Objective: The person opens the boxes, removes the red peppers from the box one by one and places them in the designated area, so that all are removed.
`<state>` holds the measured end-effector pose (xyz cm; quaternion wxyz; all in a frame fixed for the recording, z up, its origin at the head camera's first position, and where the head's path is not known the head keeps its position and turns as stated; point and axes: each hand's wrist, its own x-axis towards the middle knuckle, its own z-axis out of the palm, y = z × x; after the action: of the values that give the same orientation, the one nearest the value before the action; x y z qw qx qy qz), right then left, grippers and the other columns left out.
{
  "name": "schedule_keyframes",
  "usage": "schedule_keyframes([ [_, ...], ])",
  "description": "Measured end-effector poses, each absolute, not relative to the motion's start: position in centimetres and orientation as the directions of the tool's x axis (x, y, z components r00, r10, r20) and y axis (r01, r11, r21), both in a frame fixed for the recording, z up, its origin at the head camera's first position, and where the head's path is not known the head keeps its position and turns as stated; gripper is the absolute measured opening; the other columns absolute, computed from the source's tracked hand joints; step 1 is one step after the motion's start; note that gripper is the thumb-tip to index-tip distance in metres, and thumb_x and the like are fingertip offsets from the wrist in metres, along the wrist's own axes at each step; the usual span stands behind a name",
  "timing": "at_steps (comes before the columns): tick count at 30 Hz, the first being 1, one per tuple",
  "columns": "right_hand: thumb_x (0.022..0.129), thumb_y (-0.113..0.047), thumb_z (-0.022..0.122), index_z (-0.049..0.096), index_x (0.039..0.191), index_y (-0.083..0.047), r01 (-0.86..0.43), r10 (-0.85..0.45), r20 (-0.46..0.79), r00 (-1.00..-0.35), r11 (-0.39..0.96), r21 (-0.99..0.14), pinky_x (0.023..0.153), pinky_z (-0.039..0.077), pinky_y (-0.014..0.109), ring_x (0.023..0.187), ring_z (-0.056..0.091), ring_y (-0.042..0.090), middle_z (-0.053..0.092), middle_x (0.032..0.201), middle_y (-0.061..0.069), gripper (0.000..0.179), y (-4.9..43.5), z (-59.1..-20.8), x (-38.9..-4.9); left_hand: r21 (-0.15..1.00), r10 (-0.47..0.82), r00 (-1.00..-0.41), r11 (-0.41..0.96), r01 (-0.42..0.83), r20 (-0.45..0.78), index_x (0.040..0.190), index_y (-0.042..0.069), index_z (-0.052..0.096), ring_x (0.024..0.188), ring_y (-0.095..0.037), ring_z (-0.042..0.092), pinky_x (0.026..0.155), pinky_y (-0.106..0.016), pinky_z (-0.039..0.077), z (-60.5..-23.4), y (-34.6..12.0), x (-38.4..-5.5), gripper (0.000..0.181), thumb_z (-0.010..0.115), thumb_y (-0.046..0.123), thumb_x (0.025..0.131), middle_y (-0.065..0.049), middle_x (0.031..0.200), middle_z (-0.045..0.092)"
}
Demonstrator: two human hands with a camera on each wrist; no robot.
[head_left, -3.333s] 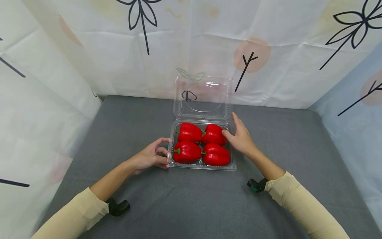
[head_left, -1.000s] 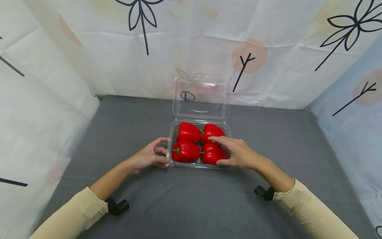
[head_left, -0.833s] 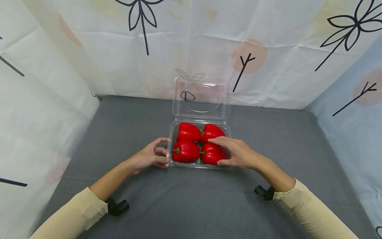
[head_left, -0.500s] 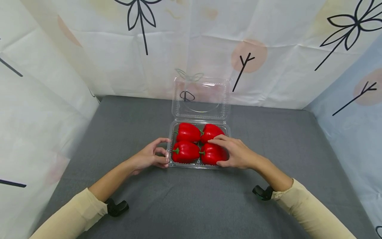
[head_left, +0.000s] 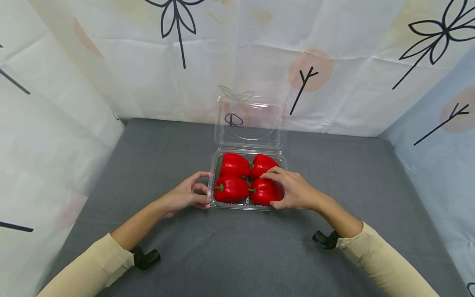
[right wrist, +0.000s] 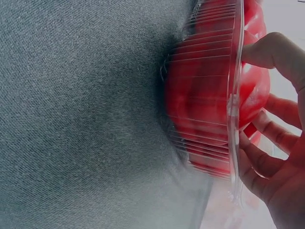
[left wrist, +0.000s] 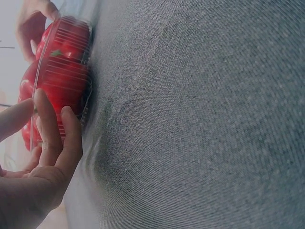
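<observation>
In the head view, a clear plastic clamshell container (head_left: 241, 207) lies on the table with its lid (head_left: 256, 119) raised at the back. Red bell peppers fill it in two rows: back left (head_left: 234, 165), back right (head_left: 262, 163), front left (head_left: 231, 189), front right (head_left: 262, 193). My left hand (head_left: 185, 194) pinches the container's left rim between thumb and fingers, as the left wrist view confirms. My right hand (head_left: 295, 190) grips the front-right pepper, thumb on its near side and fingers over its far side. That hand hides the container's right edge.
Grey cloth covers the table (head_left: 237, 255). A patterned fabric curtain (head_left: 352, 90) hangs close behind the lid, and more fabric hangs at both sides. Black wrist devices (head_left: 146, 258) sit at the sleeve cuffs.
My right hand has moved from the back-right pepper and the container's right edge toward me, onto the front-right pepper. During the last second its fingers shifted only slightly. My left hand stays put.
</observation>
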<state>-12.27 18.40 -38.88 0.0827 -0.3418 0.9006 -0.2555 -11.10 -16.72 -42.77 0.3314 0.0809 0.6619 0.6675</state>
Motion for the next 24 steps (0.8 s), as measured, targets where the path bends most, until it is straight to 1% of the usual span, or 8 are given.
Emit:
schedule_keyframes([
  [7, 0.069, -0.018, 0.082, 0.062, 0.128, -0.014, -0.557, -0.648, 0.03, -0.761, 0.629, -0.542, 0.08, 0.055, 0.04, 0.105, 0.057, 0.023, 0.056, 0.124, 0.001, 0.061, 18.56, -39.18, -12.31, 0.936, 0.548, -0.767, 0.1, -0.338, -0.335, 0.149, 0.007, 0.027, 0.08, -0.024, 0.069, 0.082, -0.04, 0.059, -42.79, -16.68, -11.1, 0.069, 0.066, -0.001, 0.092, -0.011, 0.095, 0.061],
  [24, 0.068, -0.017, 0.084, 0.062, 0.128, -0.014, -0.525, -0.633, 0.03, -0.774, 0.614, -0.59, 0.08, 0.058, 0.04, 0.109, 0.056, 0.025, 0.057, 0.124, 0.002, 0.064, 18.82, -39.19, -12.34, 0.935, 0.543, -0.768, 0.104, -0.339, -0.339, 0.149, 0.008, 0.028, 0.081, -0.024, 0.069, 0.082, -0.041, 0.059, -42.54, -16.51, -11.03, 0.071, 0.067, -0.002, 0.091, -0.011, 0.095, 0.061],
])
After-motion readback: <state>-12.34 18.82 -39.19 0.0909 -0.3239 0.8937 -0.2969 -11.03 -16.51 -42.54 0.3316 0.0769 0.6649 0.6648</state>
